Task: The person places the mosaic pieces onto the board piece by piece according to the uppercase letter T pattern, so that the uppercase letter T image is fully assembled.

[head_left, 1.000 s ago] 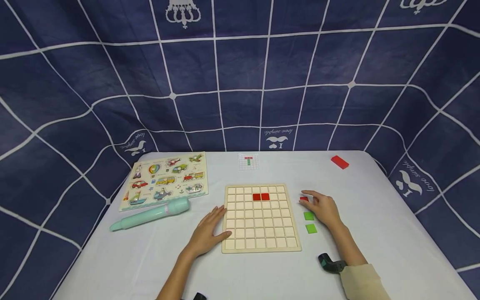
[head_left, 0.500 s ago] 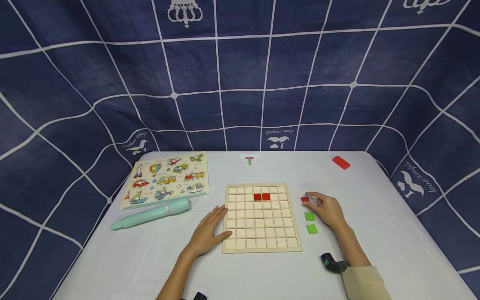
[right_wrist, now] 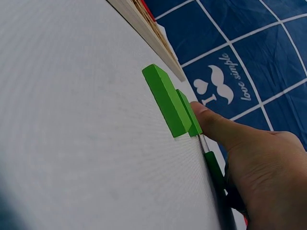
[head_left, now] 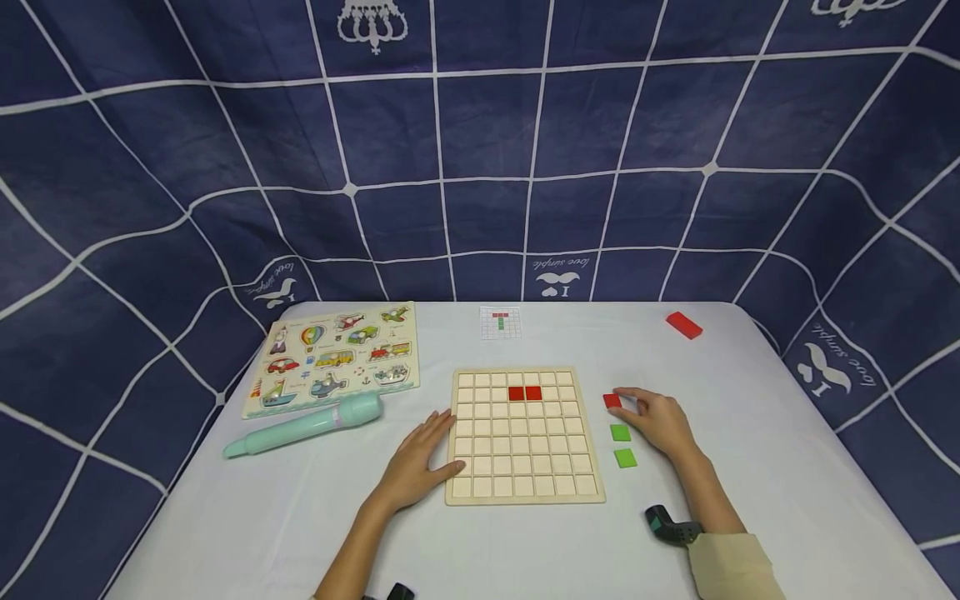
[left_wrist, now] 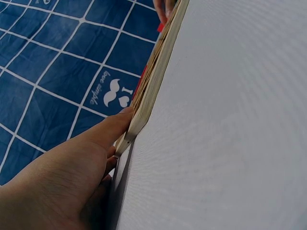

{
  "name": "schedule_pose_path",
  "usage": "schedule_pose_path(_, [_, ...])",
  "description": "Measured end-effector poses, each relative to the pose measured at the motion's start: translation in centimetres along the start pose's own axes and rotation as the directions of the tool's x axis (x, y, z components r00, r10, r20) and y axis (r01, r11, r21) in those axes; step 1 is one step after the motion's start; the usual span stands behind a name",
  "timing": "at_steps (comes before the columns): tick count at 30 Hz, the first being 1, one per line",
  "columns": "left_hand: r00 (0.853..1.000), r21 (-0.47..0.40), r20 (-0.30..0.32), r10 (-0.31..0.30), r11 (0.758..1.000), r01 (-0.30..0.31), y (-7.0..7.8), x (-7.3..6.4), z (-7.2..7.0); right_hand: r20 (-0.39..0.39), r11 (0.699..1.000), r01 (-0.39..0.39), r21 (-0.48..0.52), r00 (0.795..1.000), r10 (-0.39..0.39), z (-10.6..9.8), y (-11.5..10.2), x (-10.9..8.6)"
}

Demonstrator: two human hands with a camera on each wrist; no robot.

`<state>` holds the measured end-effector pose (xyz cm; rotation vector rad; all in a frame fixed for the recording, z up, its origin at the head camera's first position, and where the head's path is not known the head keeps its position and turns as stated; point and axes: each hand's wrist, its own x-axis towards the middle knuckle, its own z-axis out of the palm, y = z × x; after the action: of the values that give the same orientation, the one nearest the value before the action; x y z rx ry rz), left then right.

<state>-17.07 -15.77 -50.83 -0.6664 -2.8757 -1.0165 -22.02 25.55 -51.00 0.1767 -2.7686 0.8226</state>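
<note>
My left hand rests at the left edge of a wooden grid board, fingers extended along its side. In the left wrist view its thumb lies on the board's rim. Two red square tiles sit side by side in an upper row of the board. Right of the board, my right hand pinches a loose red square tile flat on the table, thumb and index finger at its opposite edges. Two green square tiles lie in a column below it.
A picture puzzle board with vehicle pieces lies at the back left, a mint-green stick-shaped thing before it. A small pattern card lies behind the grid board. A red block is at the back right.
My right hand has shifted slightly rightward and toward me around the loose red tile, so more of the tile shows. The left hand and the board tiles stay as they were.
</note>
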Motion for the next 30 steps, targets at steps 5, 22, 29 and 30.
schedule_pose_path(5, [1.000,0.002,0.003,0.001,1.000,-0.001,0.1,0.1,0.0,0.005,1.000,-0.002,-0.011,1.000,0.002,-0.1,0.0,0.0])
schedule_pose_path(22, [1.000,0.011,0.001,0.002,1.000,-0.002,0.0,0.1,0.1,-0.099,0.994,0.090,0.058,0.992,-0.084,0.0,-1.3,0.3])
schedule_pose_path(29, [1.000,0.015,0.004,-0.003,1.000,0.003,0.0,0.0,-0.1,-0.138,0.983,0.180,0.031,0.975,-0.174,1.9,-4.7,0.4])
schedule_pose_path(30, [1.000,0.016,0.005,-0.003,1.000,0.003,0.0,0.0,-0.1,-0.144,0.982,0.188,0.022,0.972,-0.183,2.3,-5.3,0.4])
